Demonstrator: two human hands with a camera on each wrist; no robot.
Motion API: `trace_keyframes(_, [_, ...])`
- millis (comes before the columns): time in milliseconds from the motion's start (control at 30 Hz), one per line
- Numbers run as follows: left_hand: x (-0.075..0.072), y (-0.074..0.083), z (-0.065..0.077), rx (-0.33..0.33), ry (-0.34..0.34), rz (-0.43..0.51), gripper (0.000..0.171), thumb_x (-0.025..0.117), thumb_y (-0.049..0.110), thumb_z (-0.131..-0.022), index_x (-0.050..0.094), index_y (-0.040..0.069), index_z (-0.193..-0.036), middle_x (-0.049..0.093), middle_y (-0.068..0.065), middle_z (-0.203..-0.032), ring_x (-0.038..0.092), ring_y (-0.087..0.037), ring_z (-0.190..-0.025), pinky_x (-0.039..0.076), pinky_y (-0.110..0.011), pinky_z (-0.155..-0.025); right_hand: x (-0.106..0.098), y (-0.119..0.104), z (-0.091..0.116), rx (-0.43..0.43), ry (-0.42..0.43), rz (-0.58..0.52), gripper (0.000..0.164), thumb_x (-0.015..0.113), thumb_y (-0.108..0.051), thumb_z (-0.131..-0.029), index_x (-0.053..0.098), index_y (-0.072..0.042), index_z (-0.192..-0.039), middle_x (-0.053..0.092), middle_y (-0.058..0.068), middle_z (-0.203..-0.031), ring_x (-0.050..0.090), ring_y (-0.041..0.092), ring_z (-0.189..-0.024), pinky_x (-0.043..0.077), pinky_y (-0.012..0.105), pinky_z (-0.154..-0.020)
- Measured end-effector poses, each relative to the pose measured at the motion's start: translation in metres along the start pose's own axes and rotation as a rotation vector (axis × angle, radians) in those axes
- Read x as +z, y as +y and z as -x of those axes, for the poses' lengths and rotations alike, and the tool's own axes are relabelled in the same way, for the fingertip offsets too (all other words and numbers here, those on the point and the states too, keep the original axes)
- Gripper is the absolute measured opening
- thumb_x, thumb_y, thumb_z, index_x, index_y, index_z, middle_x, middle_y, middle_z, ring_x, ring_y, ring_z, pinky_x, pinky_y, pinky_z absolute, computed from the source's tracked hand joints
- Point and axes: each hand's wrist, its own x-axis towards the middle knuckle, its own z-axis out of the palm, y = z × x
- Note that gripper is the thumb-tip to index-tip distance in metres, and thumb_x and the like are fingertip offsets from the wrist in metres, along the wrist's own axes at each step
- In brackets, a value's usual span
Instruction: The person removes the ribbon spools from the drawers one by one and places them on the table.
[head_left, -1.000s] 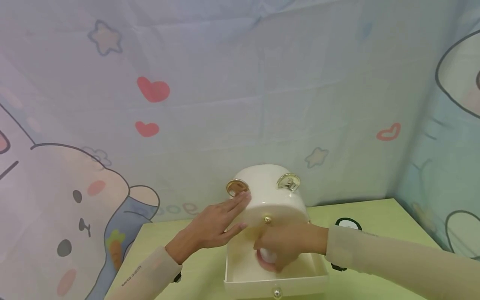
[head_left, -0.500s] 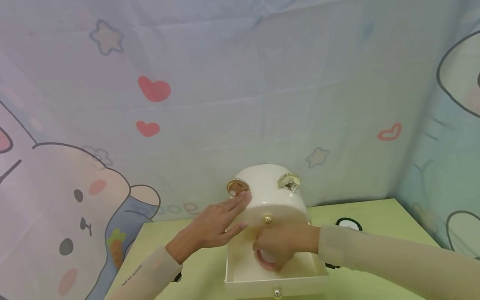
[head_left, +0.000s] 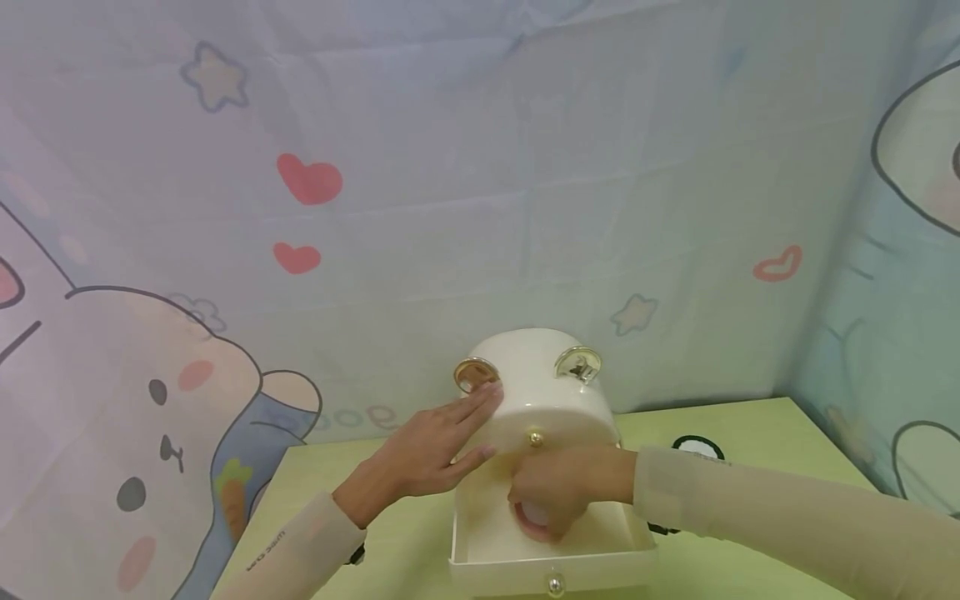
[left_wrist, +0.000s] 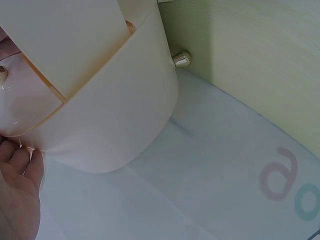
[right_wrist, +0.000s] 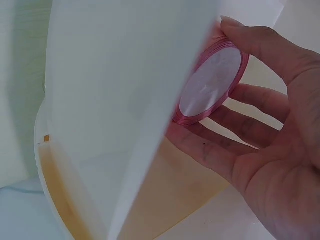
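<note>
I log the white box with its drawer out; inside it the right hand grips a pink-edged roll, thumb opposite fingers; whether the roll touches the floor I cannot tell; the left hand, fingers extended, rests on the box.

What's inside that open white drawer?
The drawer holds what looks like a roll of pink ribbon, in the grip of the right hand. Its floor shows near the front; anything directly beneath the hand is covered.
</note>
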Motion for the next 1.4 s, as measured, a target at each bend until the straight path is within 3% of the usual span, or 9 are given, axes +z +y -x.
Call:
trace_keyframes(233, [0.000, 0.000, -0.001, 0.005, -0.007, -0.001, 0.070, 0.046, 0.045, -0.111, 0.024, 0.011, -0.169, 0.030, -0.008, -0.174, 0.042, -0.025, -0.156, 0.049, -0.045, -0.117, 0.000, 0.001, 0.003, -0.040, 0.000, 0.030, 0.021, 0.090, -0.028, -0.073, 0.072, -0.024, -0.083, 0.065, -0.015, -0.075, 0.054, 0.001, -0.070, 0.041, 0.012, -0.065])
trace_keyframes(900, [0.003, -0.002, -0.001, -0.001, -0.001, 0.001, 0.071, 0.046, 0.046, -0.111, 0.023, 0.012, -0.169, 0.029, -0.008, -0.174, 0.042, -0.025, -0.156, 0.049, -0.045, -0.117, -0.019, -0.008, 0.025, -0.004, -0.004, 0.141, 0.035, 0.090, -0.041, -0.077, 0.070, -0.027, -0.101, 0.070, -0.012, -0.091, 0.061, 0.003, -0.080, 0.051, 0.019, -0.074])
trace_keyframes(1133, [0.002, -0.002, 0.000, 0.008, 0.005, -0.005, 0.070, 0.045, 0.046, -0.112, 0.023, 0.011, -0.169, 0.029, -0.008, -0.174, 0.044, -0.026, -0.154, 0.052, -0.045, -0.114, -0.029, -0.004, 0.043, 0.009, 0.092, 0.120, 0.038, 0.089, -0.044, -0.076, 0.069, -0.026, -0.103, 0.068, -0.012, -0.092, 0.061, 0.005, -0.081, 0.051, 0.023, -0.074])
trace_keyframes(1400, [0.002, -0.003, 0.001, 0.005, 0.007, 0.008, 0.070, 0.046, 0.045, -0.112, 0.023, 0.012, -0.169, 0.028, -0.008, -0.174, 0.043, -0.026, -0.155, 0.051, -0.045, -0.115, -0.046, 0.004, 0.076, -0.057, 0.260, -0.056, 0.028, 0.086, -0.034, -0.082, 0.071, -0.022, -0.102, 0.065, -0.012, -0.091, 0.058, 0.001, -0.080, 0.050, 0.015, -0.074])
